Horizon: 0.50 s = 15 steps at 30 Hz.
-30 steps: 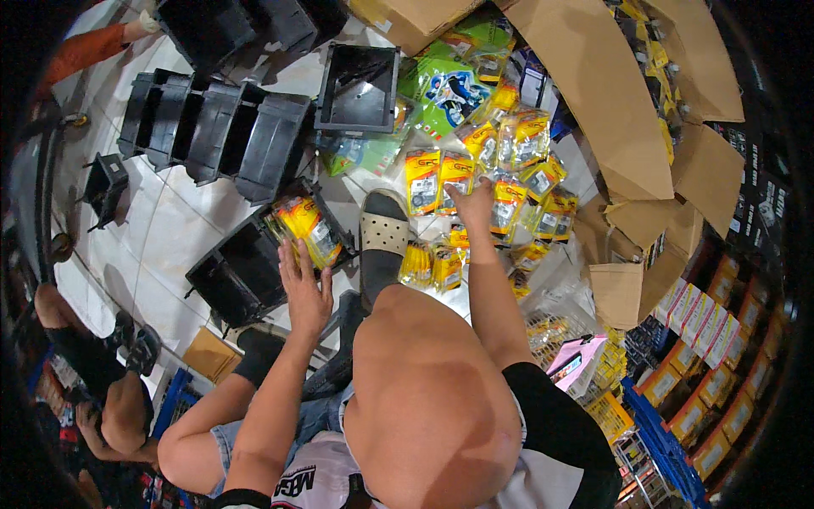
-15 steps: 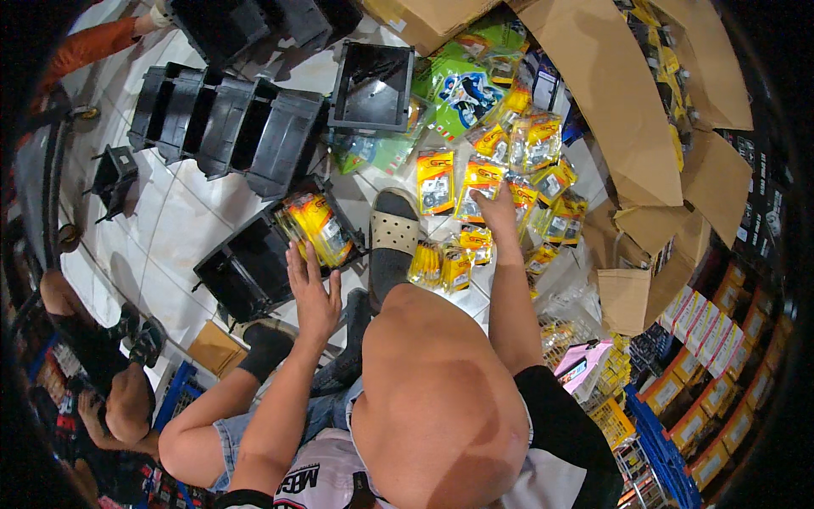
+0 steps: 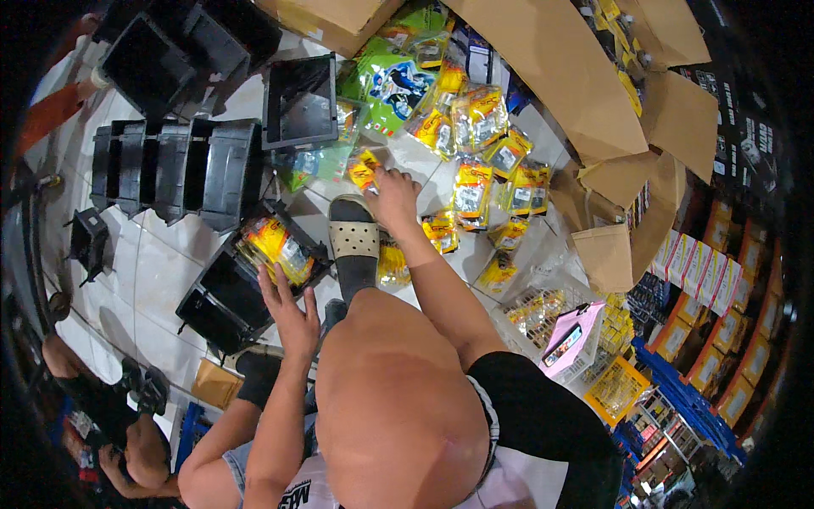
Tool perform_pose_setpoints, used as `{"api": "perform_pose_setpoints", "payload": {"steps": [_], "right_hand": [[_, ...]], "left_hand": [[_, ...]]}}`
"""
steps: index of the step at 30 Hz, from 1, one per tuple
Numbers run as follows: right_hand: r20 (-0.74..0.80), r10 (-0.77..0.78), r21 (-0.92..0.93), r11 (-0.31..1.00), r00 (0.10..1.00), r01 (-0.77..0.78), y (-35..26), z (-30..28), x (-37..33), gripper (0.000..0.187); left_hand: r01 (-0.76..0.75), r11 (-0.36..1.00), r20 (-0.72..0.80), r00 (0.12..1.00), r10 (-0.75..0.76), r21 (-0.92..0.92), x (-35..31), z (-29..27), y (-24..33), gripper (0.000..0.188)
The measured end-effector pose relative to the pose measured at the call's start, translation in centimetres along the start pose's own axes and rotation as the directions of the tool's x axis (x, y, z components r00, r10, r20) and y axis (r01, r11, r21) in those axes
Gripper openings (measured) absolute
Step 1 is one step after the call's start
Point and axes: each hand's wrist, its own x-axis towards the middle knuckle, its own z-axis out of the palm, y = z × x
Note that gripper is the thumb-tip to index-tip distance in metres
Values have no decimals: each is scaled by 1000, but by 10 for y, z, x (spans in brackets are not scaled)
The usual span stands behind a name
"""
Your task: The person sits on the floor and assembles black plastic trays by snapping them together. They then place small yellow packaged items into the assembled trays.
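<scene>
My right hand (image 3: 393,202) reaches over the floor just beyond my sandalled foot, thumb and fingers closed at the edge of a yellow packet (image 3: 363,166). The hand partly covers this packet. My left hand (image 3: 292,316) is open, fingers spread, beside a black plastic bin (image 3: 222,293). Several clear-fronted yellow packets (image 3: 278,246) lie stacked in the bin's far end, close to the left fingertips. More yellow packets (image 3: 471,188) are scattered on the tiles to the right of my right hand. Others (image 3: 393,263) sit beside my foot, partly hidden by my forearm.
Black bins (image 3: 174,170) stand in a row at far left, with a single bin (image 3: 298,102) near the green printed bag (image 3: 386,81). An opened cardboard box (image 3: 551,68) fills the far right. A basket holds a pink clipboard (image 3: 574,339). Another person's leg shows at left.
My right hand has moved left from the packet pile, carrying a yellow packet nearer my foot. My left hand stays open by the bin. The whole view has shifted.
</scene>
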Motion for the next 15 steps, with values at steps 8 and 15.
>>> {"api": "perform_pose_setpoints", "payload": {"steps": [8, 15], "right_hand": [[110, -129, 655, 756, 985, 26, -33, -75, -35, 54], [286, -430, 813, 581, 856, 20, -68, -81, -67, 44]], "left_hand": [[200, 764, 181, 977, -110, -613, 39, -20, 5, 87], [622, 225, 573, 781, -248, -750, 74, -28, 17, 50]]}}
